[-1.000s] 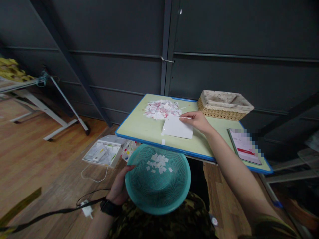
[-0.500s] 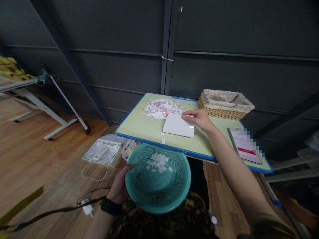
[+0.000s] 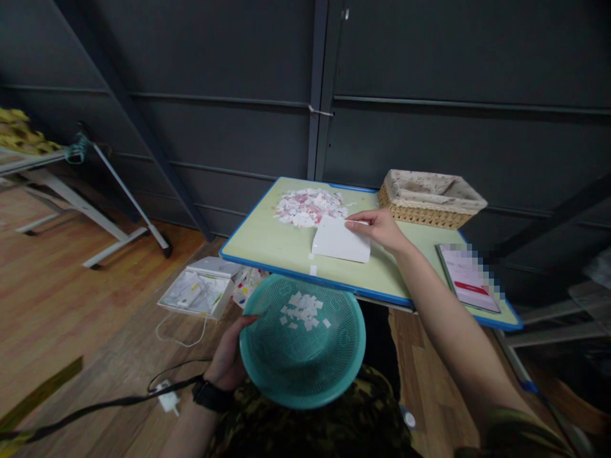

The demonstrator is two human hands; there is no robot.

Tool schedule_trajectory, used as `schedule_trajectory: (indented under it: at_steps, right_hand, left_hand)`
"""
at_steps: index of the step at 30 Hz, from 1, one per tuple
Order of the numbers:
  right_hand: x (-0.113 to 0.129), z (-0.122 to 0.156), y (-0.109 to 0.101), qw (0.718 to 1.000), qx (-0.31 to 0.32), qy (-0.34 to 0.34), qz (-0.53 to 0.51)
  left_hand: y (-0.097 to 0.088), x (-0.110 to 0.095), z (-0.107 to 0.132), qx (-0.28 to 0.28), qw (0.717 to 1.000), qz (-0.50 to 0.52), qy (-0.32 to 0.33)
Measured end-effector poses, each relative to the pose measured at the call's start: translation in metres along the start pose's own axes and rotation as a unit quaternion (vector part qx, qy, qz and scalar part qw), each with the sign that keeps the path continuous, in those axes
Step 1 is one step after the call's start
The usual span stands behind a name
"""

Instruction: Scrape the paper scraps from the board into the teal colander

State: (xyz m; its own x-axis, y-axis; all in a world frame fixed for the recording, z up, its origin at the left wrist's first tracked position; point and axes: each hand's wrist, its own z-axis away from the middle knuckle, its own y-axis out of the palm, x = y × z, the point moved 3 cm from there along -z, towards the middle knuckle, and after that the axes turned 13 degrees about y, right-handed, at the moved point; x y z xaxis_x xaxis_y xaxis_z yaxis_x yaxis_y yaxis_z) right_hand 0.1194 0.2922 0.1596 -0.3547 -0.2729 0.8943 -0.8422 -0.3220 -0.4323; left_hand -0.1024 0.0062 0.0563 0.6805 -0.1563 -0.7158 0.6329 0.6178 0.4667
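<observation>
My left hand (image 3: 229, 356) grips the left rim of a teal mesh bowl (image 3: 302, 343) held below the table's near edge; several small white paper bits lie in it. My right hand (image 3: 379, 229) reaches over the green table (image 3: 267, 238) and pinches the far right corner of a white card (image 3: 340, 242) that lies on the table. Just beyond the card sits a heap of white and pink paper scraps (image 3: 310, 207). One loose scrap (image 3: 312, 270) lies near the table's front edge.
A wicker basket (image 3: 429, 198) stands at the table's back right, and a phone (image 3: 468, 277) lies on its right side. On the wooden floor to the left are an open white box (image 3: 203, 289), a cable with a charger (image 3: 165, 401) and a metal frame (image 3: 109, 210).
The card has shifted slightly back toward the scrap heap under my right hand. The bowl and my left hand have stayed where they were.
</observation>
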Motion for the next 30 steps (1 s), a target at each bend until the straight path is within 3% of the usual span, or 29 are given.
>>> schedule_trajectory:
  at_steps: [9,17,23,30]
  right_hand:
    - [0.002,0.004,0.001,0.999,0.051,0.003,0.018]
    - [0.001,0.002,0.002,1.000,0.007,0.005,-0.010]
    - [0.001,0.003,0.009,0.999,0.050,0.013,0.014]
    - [-0.002,0.005,0.011,0.993,0.102,0.055,-0.025]
  left_hand:
    - [-0.002,0.001,0.000,-0.015,1.000,-0.001,0.007]
    - [-0.002,0.000,-0.001,-0.023,1.000,-0.002,0.009]
    - [-0.002,0.001,0.000,-0.020,1.000,0.008,-0.003]
    - [-0.001,0.000,0.000,-0.014,1.000,0.009,0.000]
